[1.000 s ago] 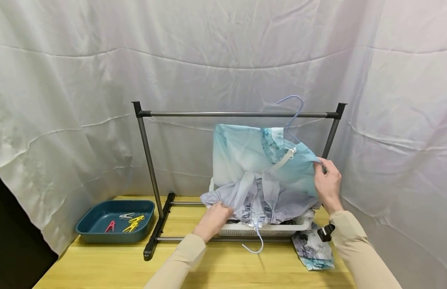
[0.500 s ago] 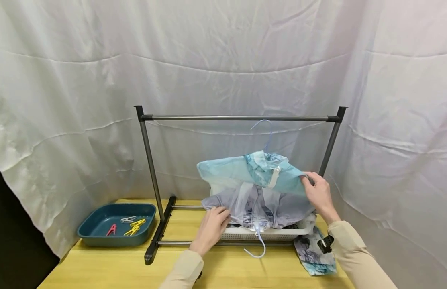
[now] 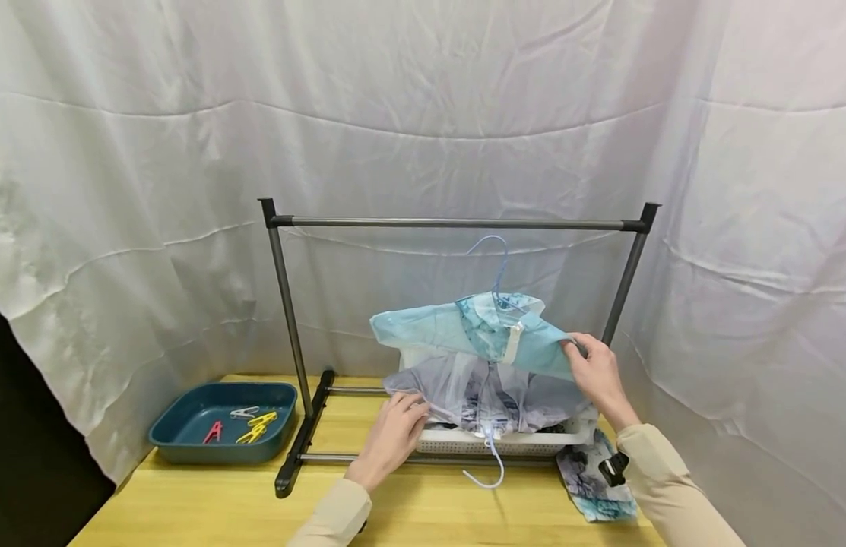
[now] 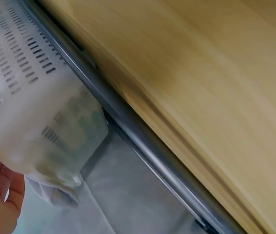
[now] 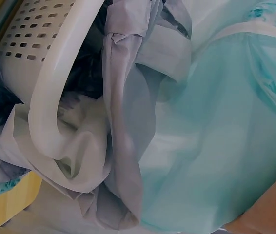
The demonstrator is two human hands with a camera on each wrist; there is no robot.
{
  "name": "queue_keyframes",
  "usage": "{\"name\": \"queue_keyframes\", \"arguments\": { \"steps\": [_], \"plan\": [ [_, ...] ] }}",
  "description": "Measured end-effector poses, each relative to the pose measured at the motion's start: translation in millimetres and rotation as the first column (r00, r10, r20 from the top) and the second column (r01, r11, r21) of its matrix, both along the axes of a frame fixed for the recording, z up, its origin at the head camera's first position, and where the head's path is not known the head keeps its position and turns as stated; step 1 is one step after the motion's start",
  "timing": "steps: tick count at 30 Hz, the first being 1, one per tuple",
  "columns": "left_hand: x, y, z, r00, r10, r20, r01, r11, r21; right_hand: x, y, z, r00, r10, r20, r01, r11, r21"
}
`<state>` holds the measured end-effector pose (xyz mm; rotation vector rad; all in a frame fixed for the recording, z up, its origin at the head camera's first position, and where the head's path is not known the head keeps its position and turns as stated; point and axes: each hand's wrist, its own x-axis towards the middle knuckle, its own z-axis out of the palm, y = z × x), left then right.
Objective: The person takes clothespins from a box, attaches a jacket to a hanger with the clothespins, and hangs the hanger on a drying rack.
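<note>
The right hand (image 3: 596, 370) is pinching the right shoulder of the pale turquoise sheer garment on a light blue wire hanger (image 3: 464, 328), thumb and fingers curled over the cloth at the hanger's end; the left hand (image 3: 393, 431) is resting with loosely bent fingers on the grey-lilac sheer garment (image 3: 494, 391) at the left rim of the white slotted plastic basket (image 3: 511, 441), and whether it is gripping the cloth or only pressing it I cannot tell.

Compared with a second ago, the turquoise garment is sitting lower and flatter: then its body was lifted high with the hook above the dark metal rail of the tabletop clothes rack (image 3: 457, 223); now the hook is hanging free beneath the rail, not on it, and the shoulders are spreading level over the basket; the left hand is lying a little further forward along the rim. By my judgement the hanging is not done; the garment is being squared on its hanger.

Its long axis is running left to right, parallel to the rail, the right shoulder dipping slightly toward the right hand; the hook is pointing upward, curling left.

The basket is standing inside the rack's base toward the right rear of the yellow wooden table (image 3: 210, 505); a second pale hanger hook (image 3: 489, 469) is dangling over its front rim; a printed cloth (image 3: 594, 479) is lying just beside it near the right edge; a teal plastic tray holding coloured pegs (image 3: 220, 431) is sitting at the left edge.
</note>
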<state>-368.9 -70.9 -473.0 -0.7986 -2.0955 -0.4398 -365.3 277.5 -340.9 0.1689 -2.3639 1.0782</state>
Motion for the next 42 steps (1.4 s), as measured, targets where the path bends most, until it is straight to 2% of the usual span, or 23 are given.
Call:
{"name": "queue_keyframes", "arguments": {
  "steps": [9, 18, 22, 24, 27, 30, 33, 40, 42],
  "plan": [
    [0.2, -20, 1.7, 1.000, -0.024, -0.011, 0.024, 1.000, 0.000, 1.6, 0, 0.1, 0.999, -0.019, 0.029, 0.020, 1.000, -0.013],
    [-0.2, -46, 1.5, 0.999, -0.012, 0.044, 0.009, 0.998, 0.057, 5.8, -2, -2.2, 0.999, -0.040, 0.033, 0.041, 0.998, -0.041],
    [-1.3, -59, 0.6, 0.998, -0.008, 0.062, 0.005, 0.999, 0.053, 8.0, -1, -3.3, 0.998, -0.052, 0.033, 0.054, 0.998, -0.046],
    [-0.5, -67, -0.5, 0.997, 0.011, 0.070, -0.014, 0.999, 0.045, 8.4, -1, -3.4, 0.998, -0.058, 0.028, 0.059, 0.998, -0.039],
    [3.8, -81, -1.9, 0.994, 0.076, 0.081, -0.079, 0.996, 0.031, 8.7, -4, -2.6, 0.998, -0.045, 0.032, 0.046, 0.999, -0.025],
    [8.2, -98, -2.7, 0.981, 0.167, 0.102, -0.169, 0.985, 0.018, 7.5, -6, -2.4, 0.999, -0.031, 0.033, 0.032, 0.999, -0.015],
    [11.3, -114, -1.0, 0.960, 0.239, 0.144, -0.242, 0.970, 0.004, 7.8, -6, -1.9, 0.999, -0.027, 0.028, 0.027, 1.000, -0.011],
    [18.5, -151, -1.8, 0.914, 0.323, 0.244, -0.328, 0.944, -0.022, 11.9, -2, -1.2, 0.999, -0.006, 0.044, 0.007, 1.000, -0.005],
    [20.3, -160, -1.7, 0.908, 0.331, 0.257, -0.337, 0.941, -0.022, 13.4, -1, -2.0, 0.998, 0.001, 0.059, -0.001, 1.000, -0.007]
  ]
}}
